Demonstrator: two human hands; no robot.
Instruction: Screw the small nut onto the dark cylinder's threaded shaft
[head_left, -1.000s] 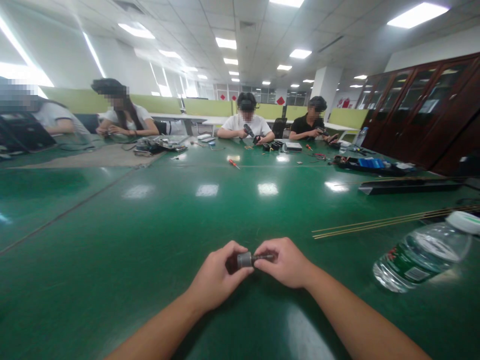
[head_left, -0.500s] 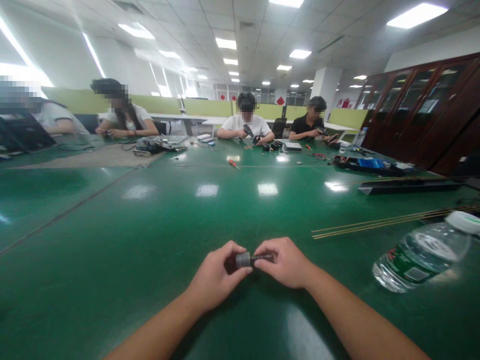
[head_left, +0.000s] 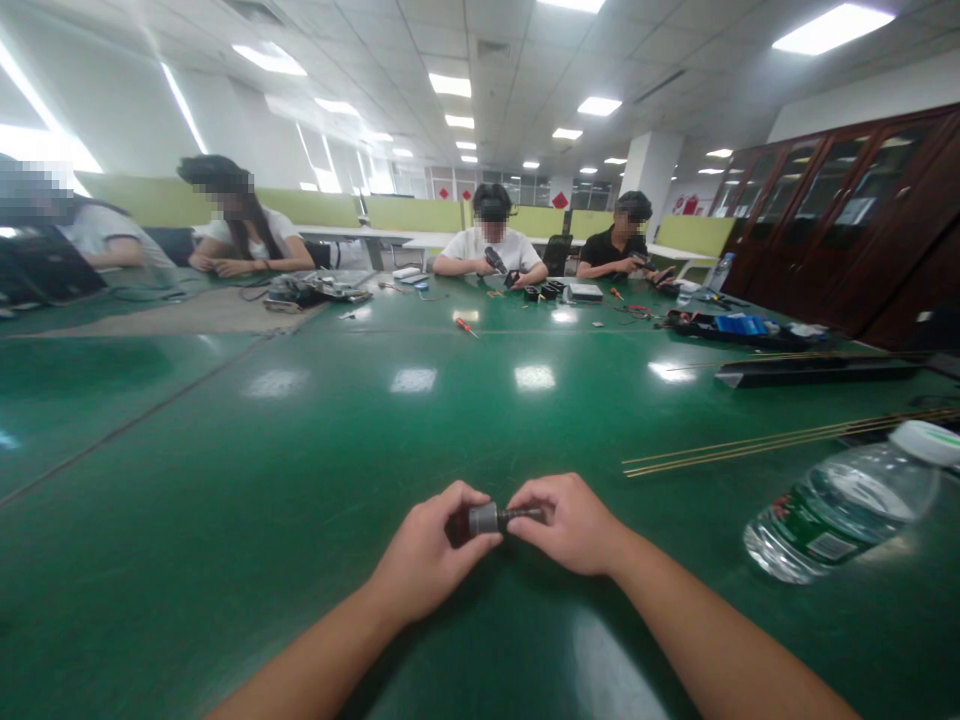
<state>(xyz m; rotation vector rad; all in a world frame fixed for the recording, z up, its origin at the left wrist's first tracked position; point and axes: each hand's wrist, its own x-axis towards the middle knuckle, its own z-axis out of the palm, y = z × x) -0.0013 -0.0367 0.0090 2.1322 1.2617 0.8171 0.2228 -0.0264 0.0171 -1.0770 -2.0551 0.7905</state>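
Just above the green table, my two hands meet around a small tool made of a grey cylinder (head_left: pixel 484 518) and a thin dark ridged shaft (head_left: pixel 526 514). My left hand (head_left: pixel 429 550) is closed on the cylinder, thumb below and fingers above. The shaft lies between the thumb and fingers of my right hand (head_left: pixel 574 525). Cylinder and shaft point along one line, roughly level, and look joined or touching; the fingers hide part of both. I cannot make out the exact kind of tool.
A clear water bottle (head_left: pixel 840 510) lies tilted at the right, near thin brass-coloured rods (head_left: pixel 720 452) and a black channel (head_left: pixel 817 372). Farther off is a red screwdriver (head_left: pixel 465 327). Several people sit along the far side among tools and parts. The green tabletop (head_left: pixel 322 440) spreads around my hands.
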